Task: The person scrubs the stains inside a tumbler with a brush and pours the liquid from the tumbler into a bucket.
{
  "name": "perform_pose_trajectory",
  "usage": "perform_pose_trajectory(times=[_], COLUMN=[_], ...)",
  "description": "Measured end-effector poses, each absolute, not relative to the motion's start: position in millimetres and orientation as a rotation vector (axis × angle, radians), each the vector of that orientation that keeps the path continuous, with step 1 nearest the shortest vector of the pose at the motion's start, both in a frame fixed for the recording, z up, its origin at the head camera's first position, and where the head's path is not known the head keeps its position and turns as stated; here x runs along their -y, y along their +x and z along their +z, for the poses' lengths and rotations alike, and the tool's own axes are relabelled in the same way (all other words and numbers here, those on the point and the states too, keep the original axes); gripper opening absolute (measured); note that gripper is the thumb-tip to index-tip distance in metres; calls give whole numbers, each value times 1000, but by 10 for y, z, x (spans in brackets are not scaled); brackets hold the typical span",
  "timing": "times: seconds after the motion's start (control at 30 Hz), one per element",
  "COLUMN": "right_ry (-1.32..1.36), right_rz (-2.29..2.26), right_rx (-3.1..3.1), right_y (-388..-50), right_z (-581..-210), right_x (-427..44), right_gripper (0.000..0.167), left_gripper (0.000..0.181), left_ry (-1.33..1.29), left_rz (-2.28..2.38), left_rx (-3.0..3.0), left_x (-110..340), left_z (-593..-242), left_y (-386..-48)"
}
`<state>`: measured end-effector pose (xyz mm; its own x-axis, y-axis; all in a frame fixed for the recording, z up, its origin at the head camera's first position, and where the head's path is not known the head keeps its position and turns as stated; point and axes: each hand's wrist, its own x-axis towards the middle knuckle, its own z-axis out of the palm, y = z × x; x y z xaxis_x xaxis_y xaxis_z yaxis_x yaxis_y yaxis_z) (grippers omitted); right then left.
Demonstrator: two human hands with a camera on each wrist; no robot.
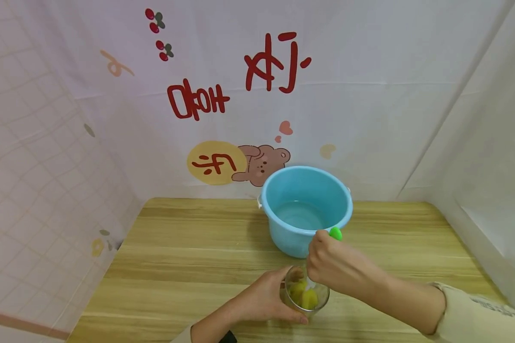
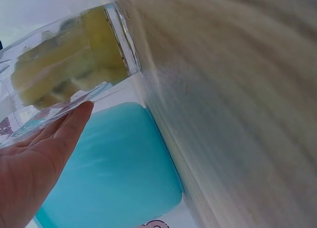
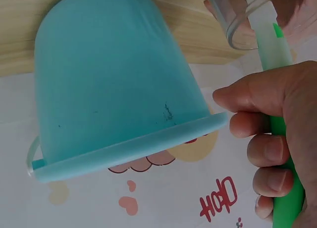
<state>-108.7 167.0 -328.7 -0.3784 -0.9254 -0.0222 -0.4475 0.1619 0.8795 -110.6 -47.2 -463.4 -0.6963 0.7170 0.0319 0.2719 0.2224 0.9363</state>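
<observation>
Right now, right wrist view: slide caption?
Right hand grips a green-and-white tool reaching into a clear round glass near a light-blue plastic bucket.

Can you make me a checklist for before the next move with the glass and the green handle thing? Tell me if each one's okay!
1. Left hand holding the glass: ok.
2. Right hand gripping the green-handled cup brush, fingers wrapped round it: ok.
3. Yellow, sponge-like brush head inside the glass: ok.
4. Glass base resting flat on the wooden table: cannot tell; it is close, but contact isn't clear.
5. Light blue bucket upright on the table, beyond the glass: ok.
6. Water in the bucket: cannot tell for sure.
</observation>
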Motion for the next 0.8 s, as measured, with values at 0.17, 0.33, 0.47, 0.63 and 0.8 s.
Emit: perform_pose_trajectory(times=[0.17, 0.33, 0.47, 0.63, 0.8], right_ry=[1284, 1279, 1267, 1245, 1259], right_rz=[-1166, -1188, -1201, -1225, -1225], right_rx=[1901, 1892, 1884, 1844, 1793], right_y=[-1098, -1080, -1060, -1014, -939], right_z=[-3292, -3286, -3283, -3284, -3276], right_x=[-1610, -1601, -1628, -1654, -1629], right_gripper=[39, 41, 42, 42, 39], left_gripper=[76, 76, 76, 75, 78], left_ry=[924, 932, 918, 895, 891], left_rz=[1472, 1489, 1491, 1482, 1502], left_rx=[-2093, -2063, -2056, -2057, -2018], left_x=[486, 485, 483, 485, 489], left_z=[-4634, -4643, -4644, -4649, -4650], left_y=[-1116, -1123, -1123, -1123, -1120])
